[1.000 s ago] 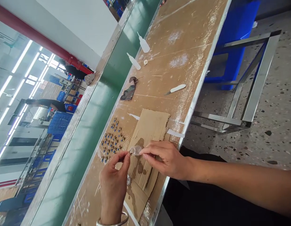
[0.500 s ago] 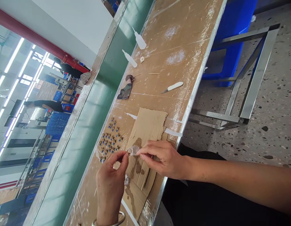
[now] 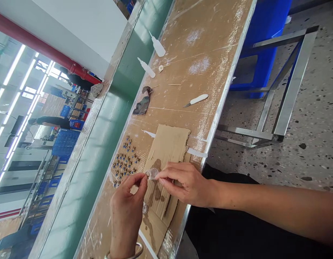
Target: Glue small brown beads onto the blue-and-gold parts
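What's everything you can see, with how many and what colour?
Table: 1, brown, middle
Cardboard: 2+, brown, on table
Clear pieces: 2, transparent, one held, one nearby
Tiny parts: over 20, blue and gold, by cardboard
Sticks: several, pale, on table
Cloth: 1, dark, far edge
Knife: 1, white, right of cloth
Bottles: 2, white, far edge
Pipe: 1, red, upper left
Crates: several, blue, background
Metal frame: 1, silver, right
Plastic thing: 1, blue, upper right
People: 2+, dark clothes, background
Bracelet: 1, silver, bottom
Left hand: 1, bare, holding clear piece
Right hand: 1, bare, holding same piece
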The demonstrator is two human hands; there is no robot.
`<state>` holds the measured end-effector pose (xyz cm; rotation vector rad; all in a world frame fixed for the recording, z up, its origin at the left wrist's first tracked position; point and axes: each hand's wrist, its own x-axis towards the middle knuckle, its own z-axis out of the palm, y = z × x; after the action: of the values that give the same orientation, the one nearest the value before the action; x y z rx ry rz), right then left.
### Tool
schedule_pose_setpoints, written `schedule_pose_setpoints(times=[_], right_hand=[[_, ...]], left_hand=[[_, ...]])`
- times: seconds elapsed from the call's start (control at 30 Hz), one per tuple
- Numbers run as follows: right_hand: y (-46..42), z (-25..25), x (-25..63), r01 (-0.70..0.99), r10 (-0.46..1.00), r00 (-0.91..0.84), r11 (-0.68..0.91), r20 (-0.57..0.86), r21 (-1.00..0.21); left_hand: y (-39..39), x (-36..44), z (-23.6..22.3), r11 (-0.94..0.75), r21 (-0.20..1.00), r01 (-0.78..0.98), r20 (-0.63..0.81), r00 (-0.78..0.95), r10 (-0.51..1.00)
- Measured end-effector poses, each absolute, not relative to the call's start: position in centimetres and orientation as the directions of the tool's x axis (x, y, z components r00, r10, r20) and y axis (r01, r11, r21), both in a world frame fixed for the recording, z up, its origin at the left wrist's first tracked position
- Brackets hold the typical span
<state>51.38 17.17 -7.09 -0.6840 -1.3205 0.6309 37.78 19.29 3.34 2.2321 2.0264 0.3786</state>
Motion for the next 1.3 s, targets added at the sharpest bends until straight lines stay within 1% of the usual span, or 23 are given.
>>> schedule_pose_setpoints(times=[0.27,0.47,0.57,0.67,0.73,0.83,0.9,1.0,1.13,1.23,1.3], right_hand=[[17.1,-7.1,51.5,-0.037,0.76,0.14,0.644,0.635,-0.764],[17.2,-7.0,51.5,-0.049,0.761,0.147,0.643,0.632,-0.764],[17.1,-7.1,51.6,-0.048,0.765,0.148,0.639,0.627,-0.768],[17.0,-7.1,51.7,-0.055,0.768,0.141,0.636,0.624,-0.77],[16.9,-7.0,51.8,-0.067,0.767,0.135,0.638,0.627,-0.767],[16.7,-7.0,51.9,-0.076,0.775,0.114,0.63,0.621,-0.773],[16.6,-7.0,52.0,-0.066,0.786,0.097,0.618,0.611,-0.784],[16.3,-6.9,52.1,-0.033,0.792,0.06,0.609,0.607,-0.792],[15.9,-6.7,52.1,0.032,0.763,0.003,0.646,0.646,-0.763],[14.8,-6.7,51.5,0.085,0.745,-0.066,0.667,0.664,-0.74],[13.7,-6.7,50.6,0.104,0.721,-0.124,0.692,0.681,-0.714]], left_hand=[[19.4,37.6,3.3,-0.12,0.221,0.968,0.105,0.099,0.99],[19.5,37.9,3.3,-0.103,0.229,0.968,0.093,0.083,0.992],[19.4,37.9,3.5,-0.073,0.255,0.964,0.088,0.052,0.995],[18.3,37.6,4.1,0.036,0.327,0.944,0.104,-0.074,0.992],[16.9,37.1,4.7,0.151,0.418,0.896,0.143,-0.229,0.963],[13.9,35.6,5.3,0.31,0.584,0.75,0.2,-0.503,0.84],[11.6,33.9,5.4,0.359,0.664,0.657,0.211,-0.624,0.752],[7.9,30.5,4.5,0.409,0.732,0.545,0.191,-0.74,0.645],[3.0,26.2,1.9,0.482,0.77,0.417,0.154,-0.856,0.493],[0.3,24.2,-0.2,0.473,0.803,0.363,0.141,-0.887,0.44],[-0.9,23.3,-1.3,0.458,0.823,0.336,0.123,-0.893,0.434]])
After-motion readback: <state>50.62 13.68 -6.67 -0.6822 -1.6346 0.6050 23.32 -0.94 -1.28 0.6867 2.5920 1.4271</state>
